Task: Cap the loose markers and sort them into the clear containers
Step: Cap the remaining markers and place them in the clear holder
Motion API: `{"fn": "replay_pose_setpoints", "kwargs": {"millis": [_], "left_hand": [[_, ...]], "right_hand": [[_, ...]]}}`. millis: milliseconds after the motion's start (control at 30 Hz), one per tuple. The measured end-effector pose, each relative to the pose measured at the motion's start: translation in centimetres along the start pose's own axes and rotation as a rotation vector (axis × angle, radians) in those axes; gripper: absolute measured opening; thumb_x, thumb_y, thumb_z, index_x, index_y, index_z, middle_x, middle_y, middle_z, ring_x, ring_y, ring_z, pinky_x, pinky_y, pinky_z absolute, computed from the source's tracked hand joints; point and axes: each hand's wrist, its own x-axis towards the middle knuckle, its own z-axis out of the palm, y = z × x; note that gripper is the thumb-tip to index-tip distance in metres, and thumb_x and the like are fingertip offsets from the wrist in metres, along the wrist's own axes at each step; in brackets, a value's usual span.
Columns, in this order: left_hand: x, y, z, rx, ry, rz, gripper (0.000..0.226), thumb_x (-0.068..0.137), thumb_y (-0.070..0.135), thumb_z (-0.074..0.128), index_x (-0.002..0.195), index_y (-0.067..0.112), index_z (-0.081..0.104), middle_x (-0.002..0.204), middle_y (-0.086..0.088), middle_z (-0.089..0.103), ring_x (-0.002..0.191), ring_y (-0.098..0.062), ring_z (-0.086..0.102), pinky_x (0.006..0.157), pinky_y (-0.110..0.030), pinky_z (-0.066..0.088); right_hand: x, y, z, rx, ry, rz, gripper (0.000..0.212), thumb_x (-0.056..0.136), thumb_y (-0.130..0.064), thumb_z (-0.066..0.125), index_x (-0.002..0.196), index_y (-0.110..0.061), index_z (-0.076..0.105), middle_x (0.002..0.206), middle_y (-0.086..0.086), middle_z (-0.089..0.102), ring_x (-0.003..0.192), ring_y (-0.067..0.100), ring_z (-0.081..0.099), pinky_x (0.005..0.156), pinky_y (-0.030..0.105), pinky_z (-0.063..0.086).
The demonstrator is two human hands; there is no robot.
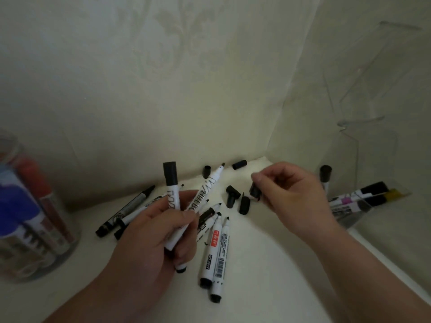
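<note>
Watching my worktop (268,276) from the head camera.
Left hand (149,236) grips a capped marker (172,192) and an uncapped marker (205,192); right hand (293,194) pinches a black cap (255,192). Loose markers (218,248) lie mid-worktop, clear jar (46,229) at its left edge.

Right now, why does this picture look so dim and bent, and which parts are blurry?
Head view: dim, greenish light; the wide lens bows the table edge. The jar at the left edge is smeared, the right hand pinching a cap slightly blurred, the markers in the left hand sharpest; the clear box at right shows only faint edge glints.
</note>
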Motion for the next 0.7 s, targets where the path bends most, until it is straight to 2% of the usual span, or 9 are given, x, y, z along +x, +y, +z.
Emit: {"fn": "replay_pose_setpoints", "kwargs": {"millis": [100, 167, 300, 367, 433, 533, 567, 633, 700], "left_hand": [[0.2, 0.2, 0.0, -0.001, 0.027, 0.037, 0.034, 0.069, 0.004, 0.063, 0.102, -0.001, 0.067, 0.063, -0.013, 0.045, 0.044, -0.017, 0.03, 0.041, -0.027, 0.025], [0.2, 0.2, 0.1, 0.003, 0.057, 0.043, 0.032, 0.067, 0.002, 0.066, 0.099, -0.001, 0.067, 0.062, -0.011, 0.048, 0.044, -0.017, 0.032, 0.04, -0.027, 0.026], [0.2, 0.1, 0.2, 0.023, 0.078, 0.038, 0.018, 0.073, 0.006, 0.058, 0.089, 0.002, 0.067, 0.061, -0.01, 0.05, 0.044, -0.017, 0.036, 0.041, -0.026, 0.028], [0.3, 0.0, 0.0, 0.029, 0.097, 0.034, 0.02, 0.072, 0.007, 0.059, 0.089, 0.002, 0.068, 0.061, -0.011, 0.05, 0.043, -0.017, 0.036, 0.041, -0.027, 0.028], [0.3, 0.1, 0.2, 0.041, 0.099, 0.038, 0.019, 0.071, 0.007, 0.059, 0.085, 0.005, 0.072, 0.065, -0.016, 0.051, 0.043, -0.018, 0.034, 0.042, -0.027, 0.026], [0.4, 0.0, 0.4, 0.029, 0.108, 0.046, 0.027, 0.067, 0.005, 0.059, 0.087, 0.01, 0.077, 0.077, -0.02, 0.061, 0.042, -0.019, 0.033, 0.043, -0.027, 0.024], [0.4, 0.0, 0.5, 0.021, 0.108, 0.046, 0.03, 0.066, 0.005, 0.058, 0.088, 0.012, 0.077, 0.077, -0.019, 0.062, 0.042, -0.018, 0.033, 0.044, -0.027, 0.023], [0.3, 0.0, 0.4, 0.007, 0.101, 0.046, 0.032, 0.066, 0.004, 0.058, 0.091, 0.012, 0.077, 0.073, -0.018, 0.059, 0.042, -0.017, 0.03, 0.046, -0.03, 0.018], [0.3, -0.1, 0.3, -0.001, 0.083, 0.045, 0.034, 0.067, 0.004, 0.057, 0.095, 0.009, 0.075, 0.064, -0.015, 0.052, 0.043, -0.017, 0.026, 0.048, -0.033, 0.015]], "right_hand": [[-0.5, 0.5, -0.7, -0.512, -0.208, -0.088, 0.021, 0.077, -0.028, 0.083, 0.067, -0.023, 0.066, 0.063, -0.003, 0.066, 0.052, 0.003, 0.054, 0.051, 0.021, 0.044], [-0.9, 0.6, -0.6, -0.768, -0.364, -0.116, 0.024, 0.078, -0.033, 0.081, 0.067, -0.025, 0.061, 0.067, -0.008, 0.064, 0.059, 0.005, 0.056, 0.054, 0.02, 0.045], [-1.2, -0.1, -0.4, -0.936, -0.458, -0.145, 0.029, 0.08, -0.037, 0.075, 0.069, -0.027, 0.051, 0.069, -0.008, 0.059, 0.06, 0.003, 0.052, 0.055, 0.018, 0.041], [-1.2, -0.5, -0.7, -0.888, -0.454, -0.109, 0.031, 0.075, -0.046, 0.078, 0.072, -0.027, 0.053, 0.072, -0.007, 0.063, 0.059, 0.005, 0.055, 0.056, 0.023, 0.046], [-0.9, -0.7, -0.8, -0.766, -0.312, -0.123, 0.034, 0.073, -0.051, 0.078, 0.071, -0.026, 0.054, 0.07, -0.006, 0.065, 0.06, 0.009, 0.058, 0.056, 0.03, 0.05], [0.6, -0.5, -0.3, -0.705, 0.009, -0.167, 0.019, 0.087, -0.03, 0.072, 0.076, -0.022, 0.057, 0.065, -0.005, 0.059, 0.061, 0.011, 0.054, 0.055, 0.029, 0.042], [1.3, -0.6, 0.3, -0.777, 0.026, -0.155, 0.008, 0.09, -0.025, 0.067, 0.088, -0.021, 0.061, 0.073, -0.005, 0.06, 0.068, 0.013, 0.055, 0.059, 0.028, 0.04], [2.7, -0.1, 1.5, -0.95, -0.057, -0.083, 0.026, 0.094, -0.02, 0.06, 0.12, -0.018, 0.058, 0.106, 0.0, 0.061, 0.096, 0.02, 0.059, 0.077, 0.028, 0.044], [4.2, 0.6, 2.0, -1.078, -0.156, 0.05, 0.036, 0.094, -0.014, 0.056, 0.129, -0.015, 0.055, 0.124, 0.007, 0.056, 0.109, 0.026, 0.059, 0.088, 0.031, 0.048]]}}
